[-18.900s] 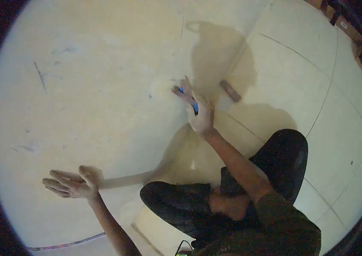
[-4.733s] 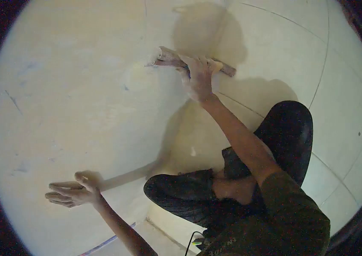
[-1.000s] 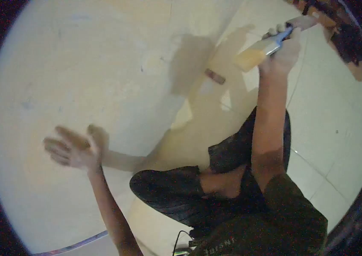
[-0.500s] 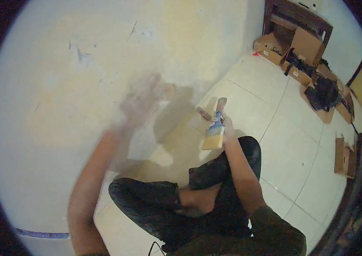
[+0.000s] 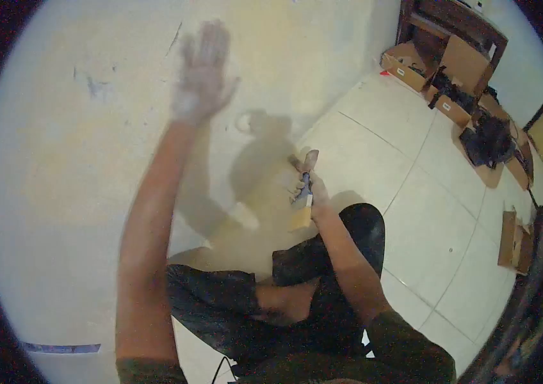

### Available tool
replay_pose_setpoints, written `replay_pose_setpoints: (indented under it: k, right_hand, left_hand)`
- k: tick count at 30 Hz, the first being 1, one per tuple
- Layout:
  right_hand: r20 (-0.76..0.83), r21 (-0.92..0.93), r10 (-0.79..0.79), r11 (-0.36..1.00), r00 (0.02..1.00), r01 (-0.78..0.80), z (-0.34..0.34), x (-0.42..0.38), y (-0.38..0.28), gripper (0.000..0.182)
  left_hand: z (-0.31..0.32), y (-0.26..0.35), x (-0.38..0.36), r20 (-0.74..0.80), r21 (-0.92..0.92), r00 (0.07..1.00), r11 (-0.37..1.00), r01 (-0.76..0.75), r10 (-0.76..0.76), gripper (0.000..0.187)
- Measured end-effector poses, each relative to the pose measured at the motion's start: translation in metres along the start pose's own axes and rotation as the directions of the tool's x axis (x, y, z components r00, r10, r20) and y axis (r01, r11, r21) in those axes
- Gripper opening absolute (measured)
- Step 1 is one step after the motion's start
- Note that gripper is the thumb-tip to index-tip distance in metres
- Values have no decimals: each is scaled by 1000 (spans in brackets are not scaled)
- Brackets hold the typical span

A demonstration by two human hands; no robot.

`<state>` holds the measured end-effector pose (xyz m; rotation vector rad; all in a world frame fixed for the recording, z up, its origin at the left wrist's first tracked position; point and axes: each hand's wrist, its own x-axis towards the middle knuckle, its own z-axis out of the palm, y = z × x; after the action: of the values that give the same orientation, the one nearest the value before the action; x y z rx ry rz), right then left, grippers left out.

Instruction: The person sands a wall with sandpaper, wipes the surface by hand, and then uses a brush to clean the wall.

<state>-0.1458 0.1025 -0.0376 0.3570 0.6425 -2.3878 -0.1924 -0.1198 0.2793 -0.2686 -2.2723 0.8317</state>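
My left hand (image 5: 204, 73) is raised before the pale wall (image 5: 111, 166), fingers spread and slightly blurred, with whitish dust on it and nothing in it. Lower down, my right hand (image 5: 318, 191) is closed round a wide flat paintbrush (image 5: 307, 182). The brush's brown handle end points up, its ferrule region is blue, and its pale yellow bristles hang down. A short brown piece (image 5: 294, 161) juts out beside the handle at the same hand; I cannot tell what it is. Scuffs and dark scratches mark the wall near my left hand.
My crossed legs (image 5: 214, 294) in dark trousers are on the tiled floor (image 5: 412, 192) beside the wall. Cardboard boxes (image 5: 406, 73) with dark items stand by a brown wooden cabinet (image 5: 451, 29) at the back right. Another small open box (image 5: 513, 243) lies at the right.
My left hand has moved up along the wall, and its fingers now show spread. My right hand with the paintbrush has shifted left, and the brush has turned more edge-on.
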Motion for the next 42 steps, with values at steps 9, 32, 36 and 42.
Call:
replay_pose_setpoints:
  k: [9, 32, 36, 42]
  right_hand:
    - [-25, 99, -100, 990, 995, 102, -10, -2, -30, 38]
    - [-133, -93, -121, 990, 984, 109, -52, 45, -11, 33]
    - [-65, -68, -40, 997, 997, 35, -37, 28, -10, 34]
    - [-67, -73, -48, 996, 997, 43, -20, 5, -4, 34]
  left_hand:
    - [53, 182, -194, 333, -697, 526, 580, -422, 783, 66]
    - [-83, -64, -258, 484, -403, 855, 915, 28, 186, 75]
    - [-167, -124, -232, 276, -78, 938, 967, 241, -211, 84]
    - [-220, -211, -283, -26, 271, 866, 830, 488, -500, 86]
